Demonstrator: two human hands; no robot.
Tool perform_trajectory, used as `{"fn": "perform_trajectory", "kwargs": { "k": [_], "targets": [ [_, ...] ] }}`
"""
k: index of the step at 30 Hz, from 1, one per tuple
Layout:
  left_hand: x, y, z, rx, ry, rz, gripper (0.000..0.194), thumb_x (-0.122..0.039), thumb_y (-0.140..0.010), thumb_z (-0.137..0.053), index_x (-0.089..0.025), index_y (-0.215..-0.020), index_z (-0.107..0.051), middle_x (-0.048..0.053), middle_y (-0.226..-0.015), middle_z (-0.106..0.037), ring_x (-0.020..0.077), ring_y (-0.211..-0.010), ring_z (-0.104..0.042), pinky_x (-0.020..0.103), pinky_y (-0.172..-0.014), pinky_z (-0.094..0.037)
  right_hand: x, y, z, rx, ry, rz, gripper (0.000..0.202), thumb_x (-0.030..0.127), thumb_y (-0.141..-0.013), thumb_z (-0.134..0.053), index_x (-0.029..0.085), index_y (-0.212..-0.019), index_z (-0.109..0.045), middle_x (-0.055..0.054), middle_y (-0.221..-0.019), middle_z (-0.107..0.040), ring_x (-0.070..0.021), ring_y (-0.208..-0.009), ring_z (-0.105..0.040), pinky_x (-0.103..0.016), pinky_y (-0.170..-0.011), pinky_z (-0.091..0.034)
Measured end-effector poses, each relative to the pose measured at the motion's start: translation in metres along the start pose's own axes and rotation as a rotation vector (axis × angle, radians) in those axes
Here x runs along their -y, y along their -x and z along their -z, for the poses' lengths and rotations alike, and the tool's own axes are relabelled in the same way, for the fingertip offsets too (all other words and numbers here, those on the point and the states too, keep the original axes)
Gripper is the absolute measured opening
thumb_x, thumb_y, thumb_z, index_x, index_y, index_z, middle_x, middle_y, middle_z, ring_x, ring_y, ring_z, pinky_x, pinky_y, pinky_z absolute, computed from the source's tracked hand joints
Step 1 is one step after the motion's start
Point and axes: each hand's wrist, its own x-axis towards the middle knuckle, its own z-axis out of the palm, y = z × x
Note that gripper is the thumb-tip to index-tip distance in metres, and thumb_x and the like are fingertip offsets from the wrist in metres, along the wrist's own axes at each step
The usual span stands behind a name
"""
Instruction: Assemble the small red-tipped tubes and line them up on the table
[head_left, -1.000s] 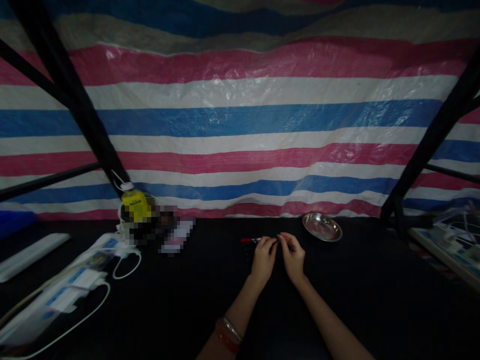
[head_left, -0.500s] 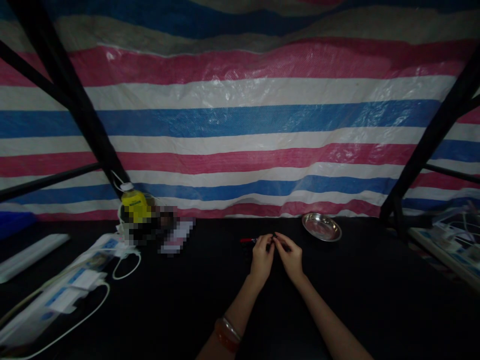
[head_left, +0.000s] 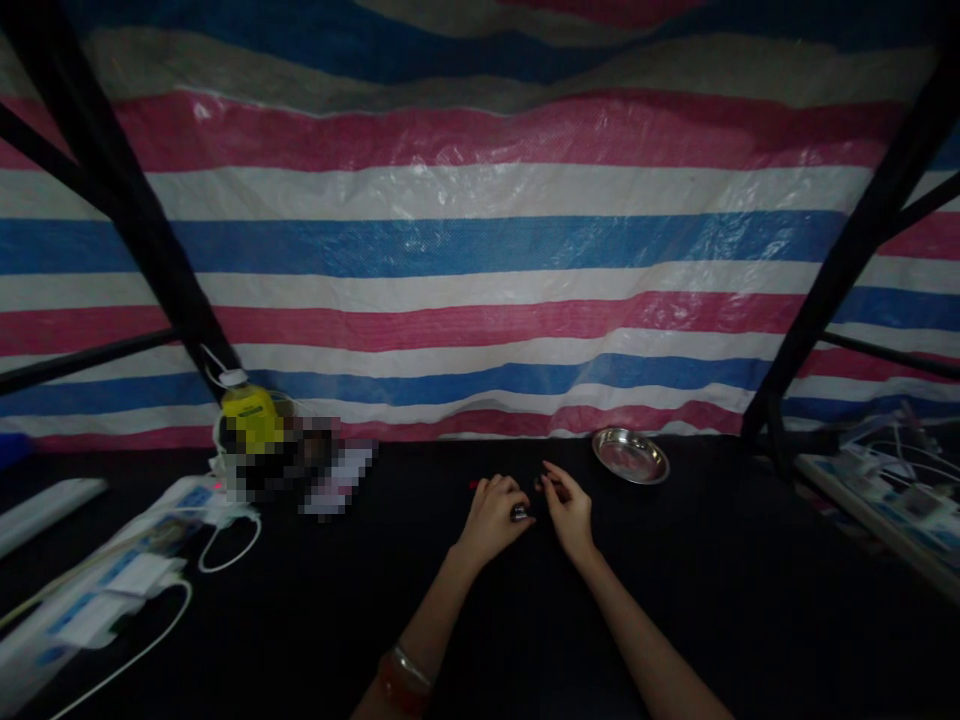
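My left hand (head_left: 489,520) is turned palm down over the black tabletop, its fingers curled round a small dark, shiny object (head_left: 519,512) that shows between thumb and fingers. To its right, a short gap away, my right hand (head_left: 570,512) has thumb and fingertips drawn together. A tiny dark piece (head_left: 538,484) shows at those fingertips, too small and dim to name. Just beyond my left knuckles a bit of a red thing (head_left: 473,484) peeks out; the hand hides the rest of it.
A round metal dish (head_left: 631,457) sits behind my right hand. On the left are a yellow bottle (head_left: 252,415), a blurred-out pile with papers (head_left: 341,478), and a power strip (head_left: 142,560) with cables. More cables and a board (head_left: 885,505) lie at far right.
My hands have parted: the left moved left and turned palm down, and the right drew slightly away. The small shiny object now shows in my left hand. The view has shifted a little.
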Motion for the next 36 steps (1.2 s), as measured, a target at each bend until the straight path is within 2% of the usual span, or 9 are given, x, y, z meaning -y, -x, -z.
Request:
{"fn": "perform_trajectory", "kwargs": {
  "k": [5, 9, 16, 21, 26, 31, 36],
  "targets": [
    [0.009, 0.016, 0.008, 0.031, -0.066, -0.060, 0.028, -0.030, -0.064, -0.074, -0.022, -0.087, -0.061, 0.003, -0.102, -0.057, 0.0226, -0.097, -0.049, 0.038, -0.085, -0.033, 0.001, 0.000, 0.000, 0.036, 0.103, 0.108, 0.028, 0.032, -0.083, -0.053, 0.020, -0.106, -0.064, -0.007, -0.089, -0.065, -0.0165, -0.073, -0.063, -0.031, -0.069, -0.052],
    [0.014, 0.021, 0.009, 0.036, -0.067, -0.023, 0.021, -0.027, -0.067, -0.071, -0.021, -0.083, -0.059, 0.003, -0.098, -0.057, 0.0218, -0.095, -0.049, 0.037, -0.083, -0.034, 0.006, 0.000, 0.002, 0.030, 0.135, 0.167, 0.026, 0.031, -0.084, -0.052, 0.022, -0.104, -0.066, -0.008, -0.092, -0.065, -0.0172, -0.078, -0.061, -0.031, -0.071, -0.051],
    [0.015, 0.025, 0.004, 0.056, -0.009, 0.007, 0.006, -0.023, -0.077, -0.062, -0.021, -0.081, -0.059, 0.002, -0.094, -0.058, 0.0198, -0.092, -0.051, 0.033, -0.079, -0.037, 0.013, 0.001, 0.002, -0.015, 0.125, 0.159, 0.024, 0.031, -0.084, -0.052, 0.021, -0.099, -0.068, -0.008, -0.092, -0.064, -0.0185, -0.085, -0.061, -0.033, -0.076, -0.051],
    [0.011, 0.023, 0.000, -0.061, 0.040, -0.011, 0.007, -0.025, -0.083, -0.054, -0.021, -0.088, -0.058, 0.003, -0.096, -0.059, 0.0189, -0.094, -0.053, 0.034, -0.081, -0.040, 0.015, 0.004, 0.001, 0.003, 0.127, 0.154, 0.023, 0.033, -0.082, -0.055, 0.022, -0.097, -0.069, -0.008, -0.092, -0.063, -0.0186, -0.084, -0.061, -0.031, -0.071, -0.052],
    [0.014, 0.021, 0.000, -0.216, 0.137, 0.037, 0.011, -0.026, -0.088, -0.047, -0.022, -0.094, -0.055, 0.002, -0.095, -0.064, 0.0176, -0.090, -0.058, 0.035, -0.082, -0.042, 0.021, 0.005, 0.002, 0.023, 0.155, 0.221, 0.020, 0.029, -0.082, -0.057, 0.024, -0.096, -0.070, -0.008, -0.096, -0.063, -0.0197, -0.091, -0.060, -0.035, -0.080, -0.051],
    [0.017, 0.021, -0.004, -0.307, 0.197, 0.077, 0.011, -0.027, -0.087, -0.049, -0.021, -0.095, -0.056, 0.002, -0.094, -0.065, 0.0169, -0.087, -0.060, 0.034, -0.079, -0.045, 0.027, 0.007, -0.002, 0.042, 0.123, 0.290, 0.017, 0.025, -0.080, -0.059, 0.025, -0.092, -0.071, -0.008, -0.101, -0.062, -0.0201, -0.094, -0.061, -0.038, -0.084, -0.051],
    [0.017, 0.023, -0.004, -0.348, 0.233, 0.079, 0.012, -0.027, -0.086, -0.050, -0.021, -0.094, -0.057, 0.003, -0.092, -0.065, 0.0175, -0.087, -0.061, 0.034, -0.079, -0.047, 0.032, 0.009, -0.006, 0.050, 0.047, 0.311, 0.017, 0.025, -0.080, -0.060, 0.024, -0.092, -0.072, -0.010, -0.118, -0.056, -0.0233, -0.103, -0.059, -0.043, -0.090, -0.049]
  ]
}}
